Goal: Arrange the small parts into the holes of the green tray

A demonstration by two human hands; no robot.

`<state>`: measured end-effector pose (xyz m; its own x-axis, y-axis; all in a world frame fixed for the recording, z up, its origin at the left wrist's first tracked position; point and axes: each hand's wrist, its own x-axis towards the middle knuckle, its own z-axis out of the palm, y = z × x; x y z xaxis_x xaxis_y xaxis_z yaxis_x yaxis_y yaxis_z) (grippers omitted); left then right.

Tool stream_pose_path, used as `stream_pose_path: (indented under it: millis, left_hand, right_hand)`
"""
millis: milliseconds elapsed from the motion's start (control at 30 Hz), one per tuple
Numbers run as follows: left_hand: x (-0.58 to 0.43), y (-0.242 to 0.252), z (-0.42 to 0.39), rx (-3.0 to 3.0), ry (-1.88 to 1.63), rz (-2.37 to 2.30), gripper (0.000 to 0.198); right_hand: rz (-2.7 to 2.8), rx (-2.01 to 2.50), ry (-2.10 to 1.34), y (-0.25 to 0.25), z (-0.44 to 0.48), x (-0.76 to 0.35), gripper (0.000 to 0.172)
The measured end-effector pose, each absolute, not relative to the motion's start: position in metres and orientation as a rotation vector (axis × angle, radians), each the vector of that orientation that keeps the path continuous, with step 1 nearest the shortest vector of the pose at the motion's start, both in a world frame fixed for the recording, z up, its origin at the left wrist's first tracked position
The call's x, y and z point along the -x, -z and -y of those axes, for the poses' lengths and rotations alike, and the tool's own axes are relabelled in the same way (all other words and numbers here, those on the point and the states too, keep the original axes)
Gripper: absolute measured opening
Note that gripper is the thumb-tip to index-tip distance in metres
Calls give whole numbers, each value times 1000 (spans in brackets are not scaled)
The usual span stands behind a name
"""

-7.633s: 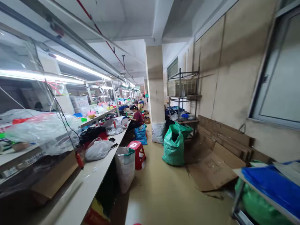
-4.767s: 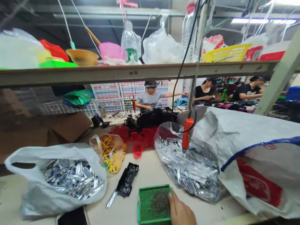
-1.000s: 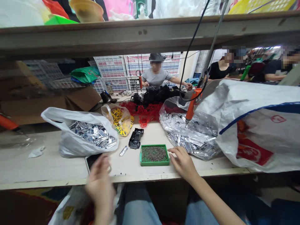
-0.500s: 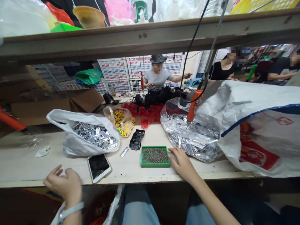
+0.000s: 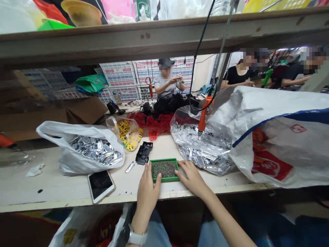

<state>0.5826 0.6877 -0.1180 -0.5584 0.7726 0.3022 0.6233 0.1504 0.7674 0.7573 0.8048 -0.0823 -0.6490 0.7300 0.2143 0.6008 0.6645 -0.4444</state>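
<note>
A small green plastic tray (image 5: 168, 179) full of tiny metal screws (image 5: 164, 168) lies on the bench between my hands. My left hand (image 5: 148, 187) grips its left side, the thumb at the front left corner. Along the right side, my right hand (image 5: 191, 176) holds the tray with its thumb over the rim. Just behind the tray is a black toy car chassis (image 5: 144, 153). One silver strip-like part (image 5: 130, 167) lies to the left of the tray. A phone (image 5: 101, 185) with a dark screen rests near the bench edge.
A white bag (image 5: 77, 164) of silver parts stands left, a clear bag (image 5: 205, 154) of similar parts right. An orange electric screwdriver (image 5: 204, 115) hangs above the clear bag. Yellow parts (image 5: 128, 133) and red parts (image 5: 159, 123) lie behind. A co-worker (image 5: 167, 82) sits opposite.
My left hand has moved right, from beside the phone to the tray's left side. My right hand now holds the tray's right side, its thumb over the rim.
</note>
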Motion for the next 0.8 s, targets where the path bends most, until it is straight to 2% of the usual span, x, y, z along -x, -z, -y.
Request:
stream_pose_path:
  millis: [167,333,600,800]
  left_hand:
    - [-561,108,-690,-1493,-1292,-2107,45]
    - [-552,116,-705,-1327,-1284,-2075,68]
    - [-570,104,-714,-1092,-1404,-2041,68]
    - [-562,112,-723,-1100,-1332,-2008,66]
  right_hand:
    - [2513,1045,-462,82,-806,-757,43]
    - [2531,1029,-398,83,-803,-755,42]
    - [2542,1071,-265,87,-805,-751,45]
    - [2530,1155,-114,90,-793,-749,45]
